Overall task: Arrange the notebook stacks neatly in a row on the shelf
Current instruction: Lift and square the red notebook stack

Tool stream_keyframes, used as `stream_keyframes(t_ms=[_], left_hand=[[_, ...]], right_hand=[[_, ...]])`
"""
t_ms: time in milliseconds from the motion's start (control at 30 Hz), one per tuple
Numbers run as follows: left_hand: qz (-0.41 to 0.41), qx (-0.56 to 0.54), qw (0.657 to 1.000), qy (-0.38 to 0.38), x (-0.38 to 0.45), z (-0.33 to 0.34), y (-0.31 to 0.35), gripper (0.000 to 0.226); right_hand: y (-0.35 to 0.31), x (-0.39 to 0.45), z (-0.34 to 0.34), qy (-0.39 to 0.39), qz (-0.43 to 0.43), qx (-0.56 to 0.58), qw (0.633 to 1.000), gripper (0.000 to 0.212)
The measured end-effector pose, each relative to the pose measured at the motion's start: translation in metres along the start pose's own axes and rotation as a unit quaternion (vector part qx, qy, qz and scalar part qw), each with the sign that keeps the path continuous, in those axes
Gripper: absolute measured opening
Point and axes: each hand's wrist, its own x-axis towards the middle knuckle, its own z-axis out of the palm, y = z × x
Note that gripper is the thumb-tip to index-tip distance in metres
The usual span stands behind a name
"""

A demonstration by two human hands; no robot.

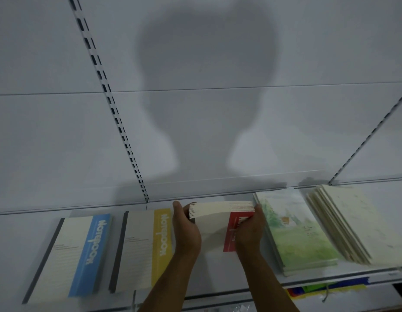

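Your left hand and right hand clasp the stack of cream notebooks with a red cover band from either side, fingers curled round its edges, the far end tilted up off the white metal shelf. Just left of your left hand lies the stack of cream notebooks with a yellow band, nearly touching the wrist; beyond it, with a narrow strip of bare shelf between, the stack with a blue band. Just right of your right hand lies the stack with green watercolour covers, its near corner at your fingers; farther right, a fanned, uneven stack of plain cream notebooks. The gap between your hands is barely wider than the held stack. The white back panel carries a slotted upright and your shadow. The held stack's long axis runs from you toward the back panel, page edges facing it.
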Motion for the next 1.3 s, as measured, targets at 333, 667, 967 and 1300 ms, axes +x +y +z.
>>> stream_keyframes(t_ms=[333,667,967,1300], left_hand=[[-0.024,0.053,0.996,0.069,0.006,0.013,0.014,0.061],[-0.212,0.160,0.953,0.148,0.046,0.002,0.006,0.087],[-0.234,0.117,0.957,0.124,0.046,-0.020,-0.028,0.102],[-0.060,0.502,0.859,-0.083,0.032,-0.045,-0.056,0.027]], right_hand=[[0.010,-0.017,-0.003,0.040,-0.066,-0.078,0.994,0.055],[0.009,-0.021,-0.004,-0.040,0.009,-0.255,0.966,0.074],[0.029,-0.008,-0.013,-0.082,0.016,-0.341,0.936,0.048],[0.043,0.020,0.006,0.003,0.033,-0.520,0.854,0.059]])
